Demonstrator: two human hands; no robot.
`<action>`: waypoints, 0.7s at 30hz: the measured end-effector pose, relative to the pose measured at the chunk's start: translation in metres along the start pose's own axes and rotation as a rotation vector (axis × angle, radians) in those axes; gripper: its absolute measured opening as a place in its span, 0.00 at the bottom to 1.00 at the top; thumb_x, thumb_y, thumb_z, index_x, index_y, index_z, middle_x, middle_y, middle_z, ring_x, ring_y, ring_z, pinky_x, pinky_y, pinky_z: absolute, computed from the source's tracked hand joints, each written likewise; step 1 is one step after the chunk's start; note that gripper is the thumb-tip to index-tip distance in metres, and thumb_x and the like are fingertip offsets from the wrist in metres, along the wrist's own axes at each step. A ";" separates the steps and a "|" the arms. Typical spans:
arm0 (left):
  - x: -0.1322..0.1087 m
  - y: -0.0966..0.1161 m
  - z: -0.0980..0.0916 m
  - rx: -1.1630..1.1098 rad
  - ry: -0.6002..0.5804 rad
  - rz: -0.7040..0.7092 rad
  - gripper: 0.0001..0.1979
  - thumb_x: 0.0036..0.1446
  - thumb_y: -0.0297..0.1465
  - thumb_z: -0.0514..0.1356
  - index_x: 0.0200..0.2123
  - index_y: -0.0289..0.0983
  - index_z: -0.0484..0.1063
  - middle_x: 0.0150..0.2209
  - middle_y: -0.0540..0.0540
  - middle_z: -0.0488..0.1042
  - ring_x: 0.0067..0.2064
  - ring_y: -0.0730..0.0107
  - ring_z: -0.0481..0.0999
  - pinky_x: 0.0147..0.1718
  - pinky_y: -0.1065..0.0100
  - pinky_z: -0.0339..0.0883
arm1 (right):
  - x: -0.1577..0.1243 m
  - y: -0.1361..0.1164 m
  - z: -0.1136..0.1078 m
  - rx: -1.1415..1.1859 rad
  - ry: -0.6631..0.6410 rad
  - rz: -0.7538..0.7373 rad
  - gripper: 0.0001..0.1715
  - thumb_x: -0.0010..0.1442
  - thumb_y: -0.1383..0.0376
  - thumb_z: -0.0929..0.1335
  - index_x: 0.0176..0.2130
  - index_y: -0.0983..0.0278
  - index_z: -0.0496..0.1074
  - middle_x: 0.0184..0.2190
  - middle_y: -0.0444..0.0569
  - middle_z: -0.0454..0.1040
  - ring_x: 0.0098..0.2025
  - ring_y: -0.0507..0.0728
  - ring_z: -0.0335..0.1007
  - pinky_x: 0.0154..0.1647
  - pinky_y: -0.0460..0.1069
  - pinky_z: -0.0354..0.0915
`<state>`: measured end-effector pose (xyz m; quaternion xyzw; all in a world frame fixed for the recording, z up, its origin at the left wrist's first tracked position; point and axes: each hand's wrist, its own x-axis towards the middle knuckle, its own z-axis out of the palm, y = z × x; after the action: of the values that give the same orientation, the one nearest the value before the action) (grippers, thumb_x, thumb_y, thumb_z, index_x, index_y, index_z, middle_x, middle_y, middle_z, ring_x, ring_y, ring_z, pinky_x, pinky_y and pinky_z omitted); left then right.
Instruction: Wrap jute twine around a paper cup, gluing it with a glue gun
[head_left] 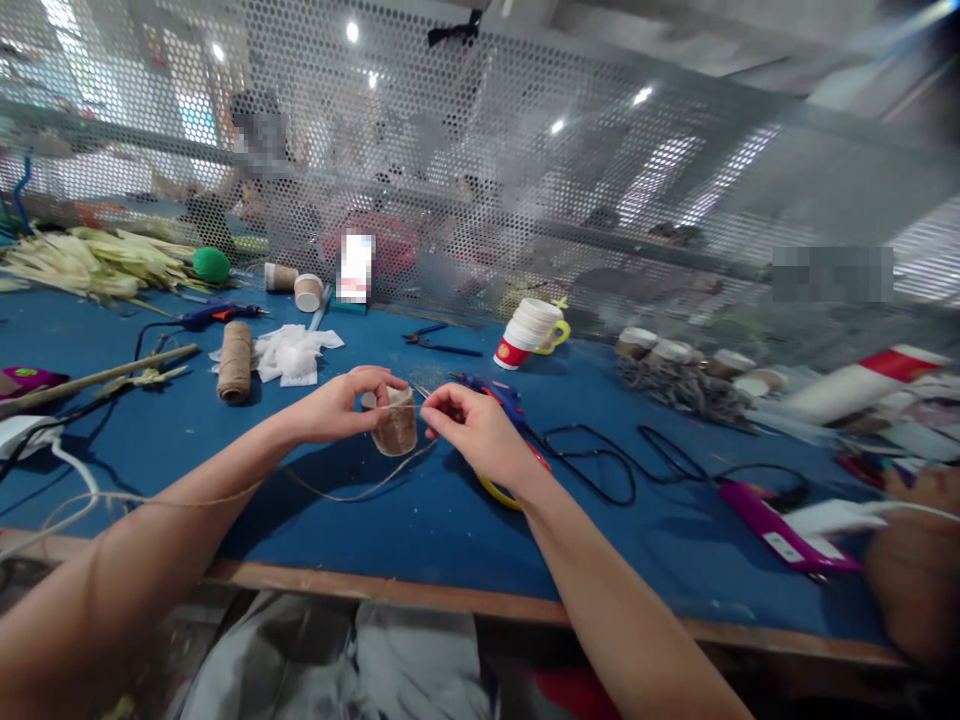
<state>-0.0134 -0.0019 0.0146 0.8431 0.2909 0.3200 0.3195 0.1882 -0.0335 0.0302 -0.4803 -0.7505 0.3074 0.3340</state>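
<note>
A small paper cup [396, 430] wrapped in brown twine is between my hands, its white rim partly covered by fingers. My left hand [349, 405] is closed at the cup's left side, thumb and fingers curled about its rim. A short length of twine [405, 407] runs across the front of the cup to my right hand [472, 425], which pinches it between thumb and fingertips. More twine loops below the cup and trails leftward past my left forearm. Close behind my right hand lies a blue glue gun [506, 398], with yellow-handled scissors [499, 492] partly hidden under the wrist.
A twine spool [235, 365] and white tissue [295, 352] lie left. Pliers [442, 343] and stacked paper cups [525, 335] stand behind. Black cable [600, 465] and a purple power strip [784, 530] lie right, near another person's hand [926, 500]. A perforated screen [465, 170] bounds the back.
</note>
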 end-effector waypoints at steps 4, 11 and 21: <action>-0.001 0.003 -0.002 -0.094 -0.051 -0.008 0.04 0.50 0.29 0.55 0.26 0.36 0.62 0.47 0.40 0.71 0.57 0.63 0.59 0.55 0.60 0.51 | -0.003 -0.005 -0.005 0.017 0.034 0.031 0.09 0.54 0.61 0.64 0.29 0.65 0.66 0.20 0.41 0.64 0.21 0.48 0.59 0.22 0.45 0.57; -0.003 0.011 -0.002 -0.294 -0.134 -0.007 0.08 0.53 0.31 0.56 0.25 0.34 0.62 0.44 0.40 0.72 0.56 0.62 0.61 0.53 0.61 0.53 | -0.007 -0.009 -0.009 0.024 0.069 0.000 0.12 0.54 0.59 0.65 0.26 0.65 0.65 0.21 0.41 0.62 0.22 0.48 0.55 0.24 0.45 0.56; -0.005 0.016 -0.003 -0.562 -0.163 -0.062 0.10 0.50 0.32 0.61 0.25 0.34 0.63 0.41 0.40 0.73 0.57 0.57 0.60 0.52 0.57 0.54 | -0.010 -0.007 -0.010 0.093 0.012 0.009 0.12 0.53 0.58 0.65 0.28 0.65 0.67 0.23 0.43 0.65 0.25 0.49 0.58 0.27 0.45 0.58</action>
<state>-0.0137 -0.0142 0.0261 0.7352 0.1899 0.3092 0.5725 0.1955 -0.0436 0.0400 -0.4696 -0.7313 0.3405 0.3589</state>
